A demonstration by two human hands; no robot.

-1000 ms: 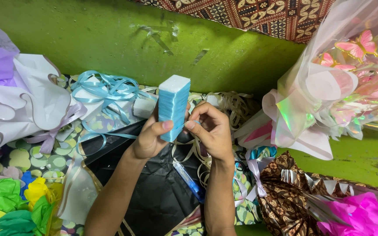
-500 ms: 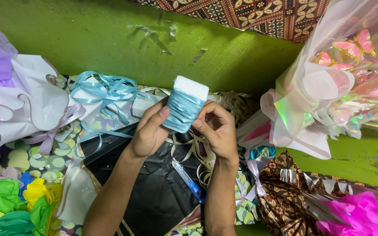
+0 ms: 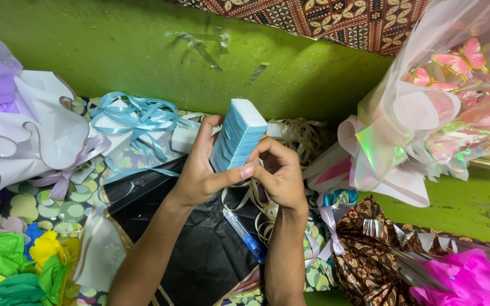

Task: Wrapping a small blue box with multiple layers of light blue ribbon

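Green wall backs a cluttered worktop. From the head view, the left hand point(image 3: 199, 170) and right hand point(image 3: 282, 173) close their fingers around a white block wound with light blue ribbon point(image 3: 238, 136), held upright above the black sheet point(image 3: 199, 249) mid-surface; the winding step looks underway, and a next move would need a steady grip.

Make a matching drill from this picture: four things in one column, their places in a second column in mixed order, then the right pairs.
Things:
1. light blue ribbon block
2. blue pen
3. loose blue ribbon
4. pink butterfly bouquet

Places:
A. far right, wrapped in clear film
B. held up between left hand and right hand
C. lying on the black sheet below the hands
D. heaped left of the hands, near the green wall

Pairs: 1-B, 2-C, 3-D, 4-A
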